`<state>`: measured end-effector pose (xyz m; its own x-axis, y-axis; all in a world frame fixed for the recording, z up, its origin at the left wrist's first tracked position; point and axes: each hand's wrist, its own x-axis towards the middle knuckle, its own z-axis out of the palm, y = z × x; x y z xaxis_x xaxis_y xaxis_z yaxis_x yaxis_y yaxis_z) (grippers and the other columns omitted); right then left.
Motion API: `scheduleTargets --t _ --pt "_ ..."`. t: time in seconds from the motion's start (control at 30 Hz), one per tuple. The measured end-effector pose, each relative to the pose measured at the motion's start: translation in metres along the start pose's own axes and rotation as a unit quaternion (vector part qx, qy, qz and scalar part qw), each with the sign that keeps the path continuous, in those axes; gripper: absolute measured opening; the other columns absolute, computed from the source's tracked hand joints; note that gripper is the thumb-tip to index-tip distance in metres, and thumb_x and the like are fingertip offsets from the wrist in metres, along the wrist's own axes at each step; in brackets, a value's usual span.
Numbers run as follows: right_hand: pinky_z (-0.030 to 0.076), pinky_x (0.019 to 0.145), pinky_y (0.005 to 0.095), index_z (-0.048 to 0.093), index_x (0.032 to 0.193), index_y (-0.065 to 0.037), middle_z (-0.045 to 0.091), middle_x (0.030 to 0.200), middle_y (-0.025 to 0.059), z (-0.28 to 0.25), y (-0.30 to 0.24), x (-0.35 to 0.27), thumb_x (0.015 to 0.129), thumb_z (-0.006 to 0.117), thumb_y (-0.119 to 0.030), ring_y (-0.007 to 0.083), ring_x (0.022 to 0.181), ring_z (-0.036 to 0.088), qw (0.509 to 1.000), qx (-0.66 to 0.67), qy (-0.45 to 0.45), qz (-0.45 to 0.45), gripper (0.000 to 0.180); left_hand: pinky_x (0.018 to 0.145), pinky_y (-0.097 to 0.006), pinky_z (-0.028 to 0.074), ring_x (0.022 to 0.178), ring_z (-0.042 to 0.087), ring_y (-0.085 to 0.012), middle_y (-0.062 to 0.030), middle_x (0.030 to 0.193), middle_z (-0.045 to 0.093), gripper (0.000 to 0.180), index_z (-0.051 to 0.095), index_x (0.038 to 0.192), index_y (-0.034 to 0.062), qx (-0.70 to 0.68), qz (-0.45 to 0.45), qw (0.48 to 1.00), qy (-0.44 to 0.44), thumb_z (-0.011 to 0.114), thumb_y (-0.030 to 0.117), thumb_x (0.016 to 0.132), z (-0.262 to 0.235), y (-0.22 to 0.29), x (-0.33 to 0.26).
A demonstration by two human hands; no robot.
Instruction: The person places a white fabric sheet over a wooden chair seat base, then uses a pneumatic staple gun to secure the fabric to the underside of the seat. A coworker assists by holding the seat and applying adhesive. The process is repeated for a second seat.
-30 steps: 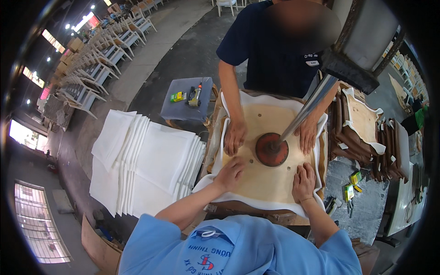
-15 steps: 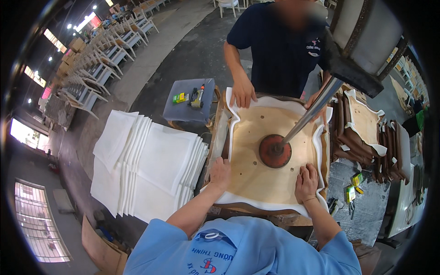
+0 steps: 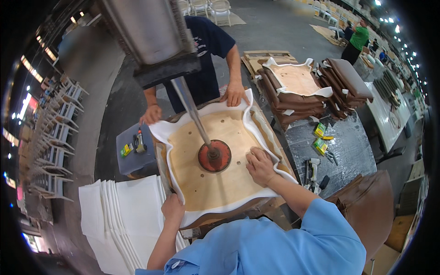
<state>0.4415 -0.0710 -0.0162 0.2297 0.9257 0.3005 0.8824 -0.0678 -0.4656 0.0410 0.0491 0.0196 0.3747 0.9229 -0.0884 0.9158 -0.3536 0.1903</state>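
Fingers of the right hand lay unclenched on the plywood panel beneath the red disc; how the left hand gripped was unclear. The panel seemed stiff, best held edgewise.

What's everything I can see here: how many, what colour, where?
Plywood panel: 1, tan, centre
Padding: 1, white, around panel
Press disc: 1, red, on panel
Press rod: 1, silver, above disc
Sheets: many, white, lower left
Stool: 1, blue-grey, left
Wrapped table: 1, dark grey, right
Boxes: 3, yellow-green, stool and table
Hand tools: several, grey-black, stool and table
Padded seats: two stacks, brown, upper right
Chairs: many, pale, far left and top
Co-worker: 1, navy shirt, across panel
Shirt: 1, light blue, bottom
Left grip: 1, bare, padding's near-left edge
Right grip: 1, bare, panel's right side
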Motion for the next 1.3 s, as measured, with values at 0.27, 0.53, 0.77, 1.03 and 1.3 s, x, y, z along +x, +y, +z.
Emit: scheduleTargets --t 0.27,0.53,0.77,1.03,1.3 --pt "0.036 0.123 0.0595 0.060 0.145 -0.008 0.051 0.157 0.0228 -0.002 -0.011 -0.009 0.098 0.076 -0.034 0.0441 0.152 0.045 0.999 0.003 -0.031 0.028 0.056 0.125 -0.062 0.035 0.148 0.045 -0.0519 -0.0315 0.156 0.050 0.057 0.058 0.152 0.0012 -0.095 0.167 0.979 0.067 0.067 0.027 0.103 0.036 0.070 0.028" --pt "0.036 0.122 0.0615 0.061 0.147 -0.007 0.051 0.158 0.0247 0.006 -0.010 -0.016 0.100 0.073 -0.032 0.0441 0.151 0.046 0.997 -0.043 -0.051 0.037 0.055 0.134 -0.067 0.019 0.161 0.028 -0.0544 -0.0325 0.172 0.034 0.065 0.050 0.164 0.0037 -0.101 0.157 0.982 0.016 0.064 0.028 0.105 0.064 0.059 0.026" --pt "0.056 0.105 0.0474 0.075 0.127 0.002 0.075 0.124 0.0199 -0.031 -0.037 -0.029 0.107 0.071 -0.030 0.0369 0.117 0.073 0.964 0.148 -0.110 0.190 0.038 0.084 -0.040 0.058 0.092 0.076 -0.0258 -0.0166 0.101 0.079 0.036 0.080 0.115 0.0031 -0.405 0.109 0.908 -0.008 0.059 0.033 0.115 -0.005 0.036 -0.004" --pt "0.057 0.069 0.0321 0.075 0.116 -0.003 0.075 0.097 0.0060 -0.089 -0.097 -0.175 0.114 0.065 -0.032 0.0149 0.076 0.070 0.708 0.456 -0.038 0.538 0.031 0.065 -0.033 0.056 0.076 0.073 -0.0199 -0.0124 0.105 0.080 0.046 0.072 0.124 0.0018 -0.588 -0.255 0.638 -0.427 0.056 0.045 0.118 -0.009 -0.031 -0.140" --pt "0.061 0.064 0.0361 0.073 0.117 -0.001 0.077 0.095 0.0090 -0.036 -0.084 -0.130 0.109 0.067 -0.050 0.0213 0.072 0.075 0.571 0.499 -0.030 0.651 0.050 0.077 -0.048 0.065 0.089 0.079 -0.0338 -0.0168 0.112 0.081 0.059 0.069 0.127 0.0032 -0.772 -0.359 0.413 -0.324 0.058 0.060 0.113 0.040 -0.004 -0.105"
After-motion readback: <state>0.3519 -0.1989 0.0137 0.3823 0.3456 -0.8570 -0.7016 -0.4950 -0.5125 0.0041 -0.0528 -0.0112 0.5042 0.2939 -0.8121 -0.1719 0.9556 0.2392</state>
